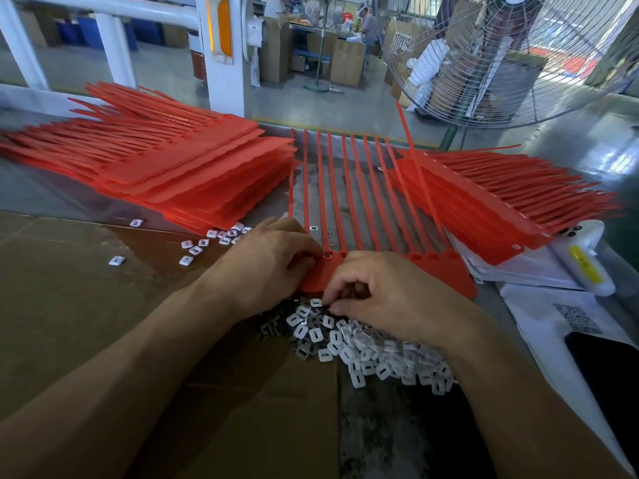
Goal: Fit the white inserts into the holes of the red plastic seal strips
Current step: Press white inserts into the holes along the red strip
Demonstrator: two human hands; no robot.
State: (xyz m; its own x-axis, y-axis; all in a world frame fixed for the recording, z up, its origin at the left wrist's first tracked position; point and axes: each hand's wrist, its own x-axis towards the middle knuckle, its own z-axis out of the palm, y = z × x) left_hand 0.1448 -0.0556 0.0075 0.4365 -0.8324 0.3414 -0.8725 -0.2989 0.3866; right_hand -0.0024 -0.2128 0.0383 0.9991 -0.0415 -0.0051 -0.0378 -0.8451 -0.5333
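Observation:
A red sheet of joined seal strips (pixel 439 271) lies flat in front of me, its thin tails running away from me. My left hand (pixel 266 261) rests on the sheet's left end, its fingertips pressing at a hole with a white insert (pixel 326 256) in it. My right hand (pixel 390 292) lies over the sheet's near edge with curled fingers, its fingertips picking at a white insert (pixel 316 302) on top of the pile of white inserts (pixel 366 350). Small grey metal clips (pixel 273 328) lie at the pile's left edge.
A tall stack of red seal sheets (pixel 179 167) sits at the left, another stack (pixel 491 202) at the right. Loose inserts (pixel 200 247) are scattered by the left stack. Brown cardboard (pixel 69 299) covers the near table. White paper packets (pixel 560 312) and a standing fan (pixel 518 57) are at the right.

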